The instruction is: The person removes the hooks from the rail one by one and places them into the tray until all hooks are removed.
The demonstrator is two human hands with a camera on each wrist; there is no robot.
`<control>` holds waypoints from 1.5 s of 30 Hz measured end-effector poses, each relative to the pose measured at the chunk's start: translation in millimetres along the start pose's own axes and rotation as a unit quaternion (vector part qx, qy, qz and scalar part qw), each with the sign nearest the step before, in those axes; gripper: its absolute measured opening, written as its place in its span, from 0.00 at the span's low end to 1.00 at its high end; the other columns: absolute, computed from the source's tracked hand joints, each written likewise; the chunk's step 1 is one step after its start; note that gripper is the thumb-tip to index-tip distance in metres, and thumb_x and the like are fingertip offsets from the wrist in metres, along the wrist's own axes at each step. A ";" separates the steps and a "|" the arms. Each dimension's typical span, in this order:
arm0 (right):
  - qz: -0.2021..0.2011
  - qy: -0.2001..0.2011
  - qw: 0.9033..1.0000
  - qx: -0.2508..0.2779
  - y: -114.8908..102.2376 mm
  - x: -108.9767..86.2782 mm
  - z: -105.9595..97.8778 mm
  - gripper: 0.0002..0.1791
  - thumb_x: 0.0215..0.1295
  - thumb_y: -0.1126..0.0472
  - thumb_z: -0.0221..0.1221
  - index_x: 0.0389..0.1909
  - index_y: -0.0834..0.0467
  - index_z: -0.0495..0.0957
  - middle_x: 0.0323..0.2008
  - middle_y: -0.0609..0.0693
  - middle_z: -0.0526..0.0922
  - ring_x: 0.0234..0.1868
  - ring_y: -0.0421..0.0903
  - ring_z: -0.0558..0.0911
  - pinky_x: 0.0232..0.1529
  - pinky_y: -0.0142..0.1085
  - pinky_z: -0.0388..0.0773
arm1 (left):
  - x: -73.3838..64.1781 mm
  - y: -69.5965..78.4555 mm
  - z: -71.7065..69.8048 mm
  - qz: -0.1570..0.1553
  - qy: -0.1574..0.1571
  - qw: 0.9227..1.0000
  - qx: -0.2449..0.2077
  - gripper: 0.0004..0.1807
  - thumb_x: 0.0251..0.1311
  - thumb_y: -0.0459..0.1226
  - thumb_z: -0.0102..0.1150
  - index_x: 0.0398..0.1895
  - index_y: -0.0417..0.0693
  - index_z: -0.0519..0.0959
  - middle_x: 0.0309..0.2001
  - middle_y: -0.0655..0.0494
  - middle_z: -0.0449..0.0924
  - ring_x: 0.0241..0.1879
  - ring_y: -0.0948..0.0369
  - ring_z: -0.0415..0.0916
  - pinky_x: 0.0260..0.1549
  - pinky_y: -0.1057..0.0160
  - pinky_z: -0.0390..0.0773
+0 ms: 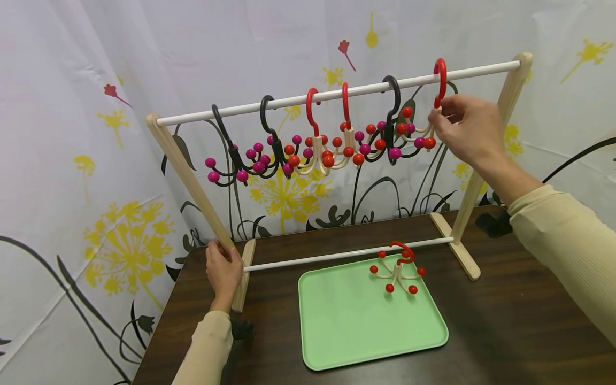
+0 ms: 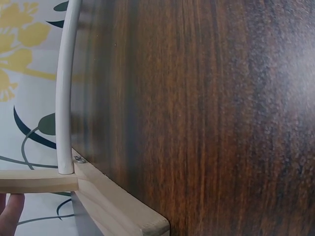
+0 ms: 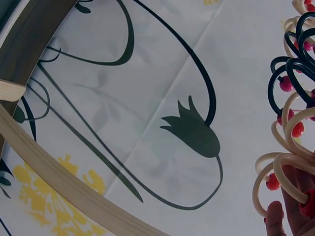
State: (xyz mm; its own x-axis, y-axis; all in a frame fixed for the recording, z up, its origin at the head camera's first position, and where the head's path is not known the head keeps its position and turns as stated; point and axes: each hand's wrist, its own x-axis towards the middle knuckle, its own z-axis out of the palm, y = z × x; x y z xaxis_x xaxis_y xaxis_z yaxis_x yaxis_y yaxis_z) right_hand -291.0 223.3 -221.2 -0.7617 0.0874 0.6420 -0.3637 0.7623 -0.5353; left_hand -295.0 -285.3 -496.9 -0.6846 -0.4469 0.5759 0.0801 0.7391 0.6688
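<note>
My right hand [image 1: 467, 128] pinches a red-hooked, cream-armed hanger [image 1: 440, 80] with ball tips, just below its hook, at the right end of the white top rod [image 1: 293, 99]. The hook loops over the rod. In the right wrist view, fingers [image 3: 274, 219] show beside the cream curved arms [image 3: 285, 177]. Low on the rack's left wooden post [image 1: 190, 179], my left hand [image 1: 224, 272] grips the wood near the foot; its fingertip touches the post [image 2: 39, 182] in the left wrist view. Several black-hooked and red-hooked hangers [image 1: 317, 144] hang leftward along the rod.
A light green tray [image 1: 351, 321] lies on the dark wooden table [image 1: 520, 331], with another red-hooked hanger [image 1: 397, 272] on it. The lower white rod [image 1: 308, 260] runs behind the tray. The right post [image 1: 486, 139] stands behind my right hand, before a flowered curtain [image 1: 62, 64].
</note>
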 end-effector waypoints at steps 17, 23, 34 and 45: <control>0.045 0.077 0.995 0.039 17.5 -6.4 -16.9 0.23 0.67 0.51 0.60 0.57 0.60 0.80 0.49 0.58 0.84 0.34 0.29 0.75 0.38 0.22 0.71 | 0.1 0.1 -0.3 -0.004 0.004 1.000 0.003 0.16 0.62 0.34 0.58 0.50 0.40 0.69 0.39 0.43 0.69 0.32 0.42 0.71 0.32 0.43 0.67; 0.052 0.092 0.992 0.067 24.2 -13.8 -24.4 0.21 0.66 0.52 0.61 0.56 0.59 0.81 0.49 0.54 0.85 0.35 0.30 0.77 0.42 0.22 0.73 | -0.6 0.5 -0.4 0.000 0.005 1.000 -0.001 0.16 0.62 0.34 0.58 0.51 0.39 0.69 0.39 0.42 0.69 0.32 0.42 0.71 0.32 0.43 0.66; 0.005 0.059 0.996 0.064 40.5 -53.1 -16.7 0.18 0.65 0.56 0.63 0.49 0.65 0.82 0.42 0.64 0.85 0.31 0.26 0.77 0.38 0.18 0.70 | -1.5 0.8 0.0 0.004 0.008 1.000 -0.004 0.16 0.62 0.33 0.58 0.51 0.39 0.69 0.39 0.42 0.69 0.33 0.42 0.72 0.32 0.42 0.67; 0.003 -0.043 0.997 0.058 61.7 -143.2 13.7 0.14 0.62 0.60 0.66 0.46 0.63 0.83 0.33 0.58 0.87 0.27 0.25 0.79 0.28 0.21 0.72 | -1.1 -0.3 0.5 0.000 0.007 1.000 0.003 0.15 0.63 0.34 0.57 0.50 0.40 0.69 0.39 0.43 0.69 0.32 0.42 0.71 0.32 0.43 0.67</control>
State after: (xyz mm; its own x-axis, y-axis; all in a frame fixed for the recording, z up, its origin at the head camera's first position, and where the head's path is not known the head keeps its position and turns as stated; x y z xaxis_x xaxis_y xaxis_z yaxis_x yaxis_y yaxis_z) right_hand -211.6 249.1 -353.8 -0.8055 0.0325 0.5916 -0.4145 0.6826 -0.6019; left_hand -294.6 -284.8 -498.0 -0.6750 -0.4538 0.5817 0.0760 0.7415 0.6667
